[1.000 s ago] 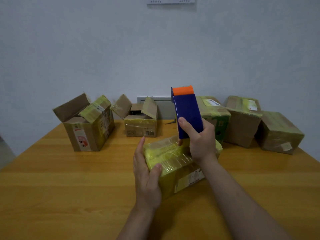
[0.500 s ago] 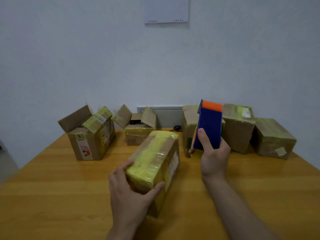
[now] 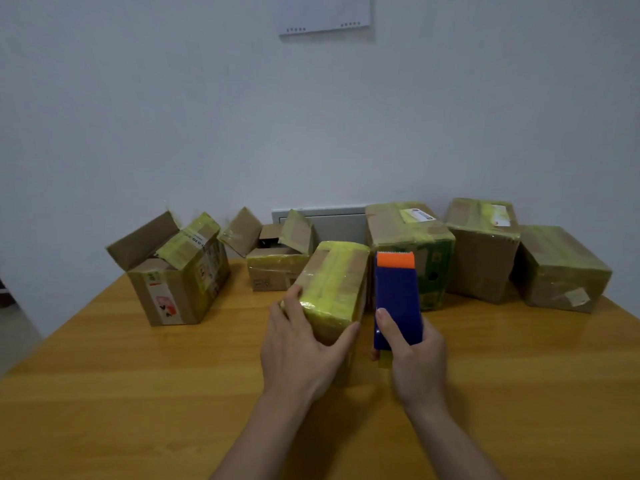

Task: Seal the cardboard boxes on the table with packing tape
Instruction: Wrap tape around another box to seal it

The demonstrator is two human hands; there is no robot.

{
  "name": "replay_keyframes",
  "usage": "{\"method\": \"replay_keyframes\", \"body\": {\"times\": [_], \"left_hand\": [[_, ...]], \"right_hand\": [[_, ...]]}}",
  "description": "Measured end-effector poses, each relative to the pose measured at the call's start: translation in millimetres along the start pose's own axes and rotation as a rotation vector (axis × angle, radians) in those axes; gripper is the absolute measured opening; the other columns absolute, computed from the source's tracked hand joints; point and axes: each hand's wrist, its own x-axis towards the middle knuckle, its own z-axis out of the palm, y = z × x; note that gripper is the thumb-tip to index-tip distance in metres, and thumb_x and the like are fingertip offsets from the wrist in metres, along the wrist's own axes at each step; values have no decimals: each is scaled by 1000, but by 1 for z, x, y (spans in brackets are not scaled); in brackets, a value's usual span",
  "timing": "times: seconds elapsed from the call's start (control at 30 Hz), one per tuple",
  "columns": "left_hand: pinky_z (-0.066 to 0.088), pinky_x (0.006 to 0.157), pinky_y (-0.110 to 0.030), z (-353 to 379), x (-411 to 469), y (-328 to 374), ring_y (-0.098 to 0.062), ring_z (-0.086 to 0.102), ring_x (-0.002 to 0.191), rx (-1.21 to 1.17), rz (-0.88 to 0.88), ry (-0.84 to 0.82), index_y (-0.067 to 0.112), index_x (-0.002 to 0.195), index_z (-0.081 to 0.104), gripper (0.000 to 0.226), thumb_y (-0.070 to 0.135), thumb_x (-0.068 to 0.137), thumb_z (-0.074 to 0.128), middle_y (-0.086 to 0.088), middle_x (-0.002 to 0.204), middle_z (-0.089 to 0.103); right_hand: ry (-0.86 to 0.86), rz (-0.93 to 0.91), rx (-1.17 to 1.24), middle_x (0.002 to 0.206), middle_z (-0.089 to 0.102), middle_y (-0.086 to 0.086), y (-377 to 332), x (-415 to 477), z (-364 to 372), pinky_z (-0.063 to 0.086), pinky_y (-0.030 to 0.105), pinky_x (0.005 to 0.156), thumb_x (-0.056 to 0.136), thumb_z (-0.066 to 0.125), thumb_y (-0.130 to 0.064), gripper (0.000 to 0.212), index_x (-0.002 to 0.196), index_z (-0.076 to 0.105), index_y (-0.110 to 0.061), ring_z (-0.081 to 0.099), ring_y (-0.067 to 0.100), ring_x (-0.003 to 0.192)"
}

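Note:
A small cardboard box [image 3: 334,287] wrapped in yellowish tape lies lengthwise at the table's middle. My left hand [image 3: 298,351] grips its near end, thumb on the right side and fingers on the left. My right hand [image 3: 414,362] holds a blue tape dispenser [image 3: 398,299] with an orange top, upright just right of that box. Two boxes with raised flaps stand at the back left: a larger one [image 3: 173,271] and a smaller one [image 3: 277,261].
Three taped boxes stand along the back right: one with green print [image 3: 415,244], a brown one [image 3: 483,251], and one at the far right [image 3: 561,268]. The wooden table [image 3: 138,393] meets a white wall; its left edge drops off.
The box has been turned lengthwise and shifted right and away, toward the taped boxes. My right hand brought the dispenser down and closer beside it. The camera tilted up slightly.

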Motion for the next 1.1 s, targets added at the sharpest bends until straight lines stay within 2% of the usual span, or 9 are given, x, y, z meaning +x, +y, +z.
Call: {"method": "replay_keyframes", "body": {"times": [0.3, 0.4, 0.5, 0.63, 0.7, 0.8, 0.83, 0.93, 1.1], "left_hand": [[57, 89, -45, 39, 58, 7, -30, 56, 121, 14, -31, -116, 37, 156, 11, 109, 102, 71, 34, -9, 141, 43], [50, 82, -34, 54, 80, 3, -30, 59, 117, 38, 46, -156, 40, 158, 7, 81, 67, 96, 52, -10, 141, 43], [46, 75, -31, 65, 98, -1, -28, 62, 112, 44, 63, -175, 37, 161, 6, 82, 36, 102, 63, -11, 144, 43], [52, 98, -45, 64, 120, -10, -28, 56, 130, -68, 55, -250, 46, 162, -7, 96, 25, 102, 64, -7, 157, 40], [50, 106, -42, 59, 125, -22, -14, 51, 133, -211, 86, -318, 49, 160, -12, 101, 23, 101, 66, 4, 162, 38], [46, 94, -10, 53, 126, -48, 20, 48, 118, -397, 66, -310, 43, 164, 10, 85, 27, 102, 66, 36, 136, 48], [50, 91, -12, 51, 126, -58, 15, 54, 116, -397, 36, -253, 38, 161, 27, 71, 29, 102, 66, 33, 127, 56], [55, 97, -42, 48, 130, -86, -11, 62, 114, -178, -1, -59, 23, 132, 62, 33, 31, 100, 65, 8, 119, 67], [42, 108, -41, 45, 156, -110, -22, 53, 126, 163, 76, 3, 18, 135, 60, 48, 41, 94, 70, -3, 132, 59]], "right_hand": [[-48, -4, 7, 78, 71, 2, 7, 7, -7, 56, 25, 55, 83, 70, -43, 29, 96, 68, -17, 67, 20, 61], [-45, -4, 13, 78, 70, 3, 10, 9, -5, 56, 28, 55, 85, 71, -46, 29, 95, 69, -19, 67, 22, 63], [-51, -2, 26, 80, 70, 3, 12, 9, -4, 56, 29, 54, 85, 74, -45, 20, 92, 71, -27, 67, 21, 63], [-63, -15, 54, 81, 70, 2, 13, 3, 5, 55, 25, 50, 76, 73, -53, 25, 91, 71, -33, 67, 20, 63], [-96, -18, 61, 82, 71, 1, 15, 1, 15, 55, 25, 50, 75, 72, -55, 31, 93, 70, -30, 68, 20, 65], [-164, -20, 61, 82, 70, 1, 22, 1, 34, 55, 25, 51, 76, 73, -53, 32, 94, 70, -28, 68, 21, 67], [-179, -25, 55, 82, 70, 1, 24, 2, 41, 54, 25, 51, 76, 73, -53, 34, 95, 70, -26, 68, 21, 67], [-228, -49, -9, 83, 71, -3, 35, 8, 59, 55, 24, 55, 78, 71, -55, 35, 97, 69, -26, 69, 19, 70], [-300, -63, -65, 80, 70, -7, 55, 14, 74, 53, 17, 56, 80, 71, -52, 27, 93, 68, -28, 68, 13, 70]]}}
